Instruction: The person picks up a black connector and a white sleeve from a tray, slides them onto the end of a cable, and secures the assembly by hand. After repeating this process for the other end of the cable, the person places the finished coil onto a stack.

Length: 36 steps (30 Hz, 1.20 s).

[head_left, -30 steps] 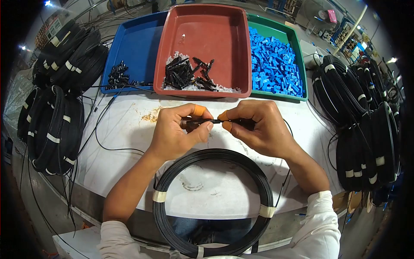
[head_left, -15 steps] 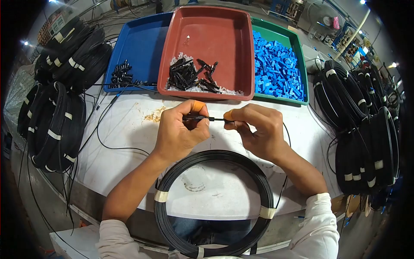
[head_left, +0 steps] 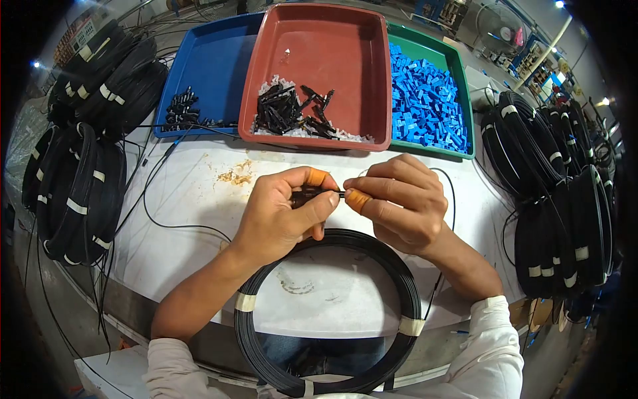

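Note:
My left hand (head_left: 276, 216) is closed around a small black connector (head_left: 302, 197), mostly hidden by the fingers. Close beside it, my right hand (head_left: 405, 206) pinches the thin black cable (head_left: 342, 194) that enters the connector's right end. Orange wraps cover a fingertip on the left hand and the thumb on the right. Under both wrists lies a large coil of black cable (head_left: 402, 272), bound with pale tape and overhanging the table's front edge. A loose length of cable (head_left: 454, 199) loops out behind the right hand.
Across the back stand a blue tray (head_left: 216, 56) with black parts, a red tray (head_left: 319, 53) with black connectors and clear pieces, and a green tray (head_left: 425, 43) full of blue clips. Bundled cable coils (head_left: 83, 193) hang left, more coils (head_left: 565, 233) right. Yellowish crumbs (head_left: 237, 174) dot the white table (head_left: 179, 199).
My hands have come closer together and slightly lower, so less cable shows between them. The right hand has turned, bringing its wrapped thumb to the front. The view has shifted slightly.

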Each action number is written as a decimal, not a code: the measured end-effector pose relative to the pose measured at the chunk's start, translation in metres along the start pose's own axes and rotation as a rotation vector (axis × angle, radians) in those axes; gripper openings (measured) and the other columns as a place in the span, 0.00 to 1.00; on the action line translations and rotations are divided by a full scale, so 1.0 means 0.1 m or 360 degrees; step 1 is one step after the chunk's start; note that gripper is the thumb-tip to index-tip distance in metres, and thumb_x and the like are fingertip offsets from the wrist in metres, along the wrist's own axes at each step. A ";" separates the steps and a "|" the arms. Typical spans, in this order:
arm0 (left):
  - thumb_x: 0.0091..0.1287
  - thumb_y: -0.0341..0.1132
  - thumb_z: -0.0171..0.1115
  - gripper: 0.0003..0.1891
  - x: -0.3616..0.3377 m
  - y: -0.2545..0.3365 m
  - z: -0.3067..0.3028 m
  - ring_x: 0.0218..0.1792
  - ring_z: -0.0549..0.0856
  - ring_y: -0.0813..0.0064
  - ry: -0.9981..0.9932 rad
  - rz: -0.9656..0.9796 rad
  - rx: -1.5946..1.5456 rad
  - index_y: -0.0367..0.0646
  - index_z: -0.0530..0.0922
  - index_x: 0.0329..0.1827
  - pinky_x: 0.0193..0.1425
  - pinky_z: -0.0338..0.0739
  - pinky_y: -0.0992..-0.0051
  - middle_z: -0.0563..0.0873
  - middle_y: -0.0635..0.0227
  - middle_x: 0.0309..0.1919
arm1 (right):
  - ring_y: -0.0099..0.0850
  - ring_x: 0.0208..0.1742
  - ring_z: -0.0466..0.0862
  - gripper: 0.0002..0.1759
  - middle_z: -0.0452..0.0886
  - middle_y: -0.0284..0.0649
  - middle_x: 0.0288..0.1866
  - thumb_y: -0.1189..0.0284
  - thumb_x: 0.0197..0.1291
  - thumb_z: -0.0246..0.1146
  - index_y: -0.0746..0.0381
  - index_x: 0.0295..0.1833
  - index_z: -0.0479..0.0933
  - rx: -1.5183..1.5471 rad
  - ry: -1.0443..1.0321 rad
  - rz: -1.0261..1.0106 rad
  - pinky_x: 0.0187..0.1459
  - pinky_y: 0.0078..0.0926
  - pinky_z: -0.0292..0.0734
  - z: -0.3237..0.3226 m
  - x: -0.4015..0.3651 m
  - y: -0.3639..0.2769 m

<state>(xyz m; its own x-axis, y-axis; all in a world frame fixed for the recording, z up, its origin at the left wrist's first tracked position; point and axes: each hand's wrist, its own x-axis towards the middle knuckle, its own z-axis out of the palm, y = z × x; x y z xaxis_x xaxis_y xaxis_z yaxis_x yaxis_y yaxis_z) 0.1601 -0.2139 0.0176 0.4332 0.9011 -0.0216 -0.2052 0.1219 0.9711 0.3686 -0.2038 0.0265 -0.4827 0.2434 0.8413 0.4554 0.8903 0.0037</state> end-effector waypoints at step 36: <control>0.59 0.27 0.66 0.10 -0.02 -0.13 0.10 0.24 0.82 0.84 0.0176 0.0816 0.1068 0.33 0.79 0.42 0.29 0.78 0.82 0.86 0.62 0.31 | 0.37 0.29 0.86 0.13 0.87 0.44 0.29 0.90 0.39 0.64 0.65 0.32 0.82 0.0819 -0.0208 0.1110 0.34 0.31 0.79 -0.07 -0.05 -0.20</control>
<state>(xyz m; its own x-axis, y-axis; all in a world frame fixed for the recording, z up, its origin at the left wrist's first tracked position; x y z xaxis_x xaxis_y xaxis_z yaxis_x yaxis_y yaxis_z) 0.1710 -0.2214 0.0071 0.3335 0.8170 0.4704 0.2258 -0.5537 0.8015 0.3669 -0.2259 0.0266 -0.3164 0.8111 0.4919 0.3000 0.5774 -0.7593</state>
